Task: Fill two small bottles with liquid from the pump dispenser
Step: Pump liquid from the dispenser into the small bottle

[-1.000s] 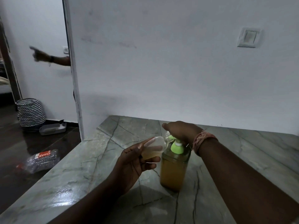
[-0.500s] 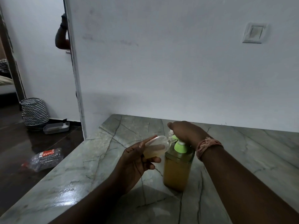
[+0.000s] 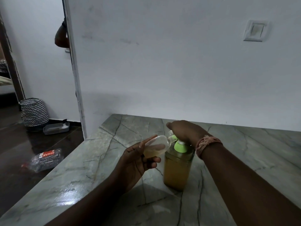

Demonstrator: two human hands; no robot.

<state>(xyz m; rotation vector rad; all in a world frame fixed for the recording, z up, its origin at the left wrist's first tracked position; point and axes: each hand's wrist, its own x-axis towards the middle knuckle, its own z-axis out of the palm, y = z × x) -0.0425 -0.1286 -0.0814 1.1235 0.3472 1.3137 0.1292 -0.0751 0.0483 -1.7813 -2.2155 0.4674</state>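
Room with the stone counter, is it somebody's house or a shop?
Most likely a home. There is a marble-look counter against a plain white wall with a light switch, and a zigzag-patterned basket stands on the dark floor by a doorway.
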